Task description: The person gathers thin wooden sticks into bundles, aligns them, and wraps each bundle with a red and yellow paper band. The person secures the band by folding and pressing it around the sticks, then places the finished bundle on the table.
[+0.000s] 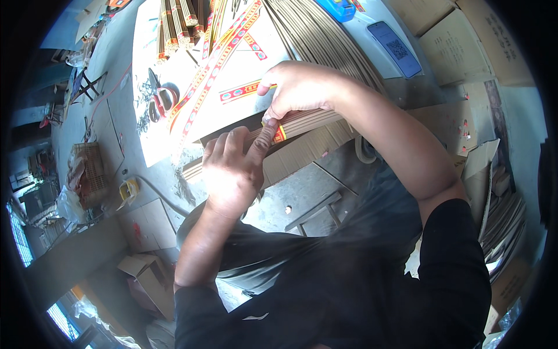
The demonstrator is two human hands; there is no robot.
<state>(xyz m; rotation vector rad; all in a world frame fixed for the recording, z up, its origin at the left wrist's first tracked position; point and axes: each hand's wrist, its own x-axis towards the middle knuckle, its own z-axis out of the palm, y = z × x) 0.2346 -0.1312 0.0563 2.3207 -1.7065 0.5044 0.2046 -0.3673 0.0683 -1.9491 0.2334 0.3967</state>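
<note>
The stick bundle [315, 119] lies along the table's [153, 138] near edge; left hand [232, 166] grips it, thumb on paper band [281, 133]; right hand [302, 87] curls there, pinching unclear.

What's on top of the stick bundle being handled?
Across the stick bundle, a red-and-yellow strip; the left hand and right hand meet over it. Whatever the hands cover is hidden.

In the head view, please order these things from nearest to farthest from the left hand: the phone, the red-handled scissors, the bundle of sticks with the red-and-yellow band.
1. Bundle of sticks: touching the left hand, partly under it.
2. Red-handled scissors: beyond the hand, to its left.
3. Phone: well to the right, near the upper right.
</note>
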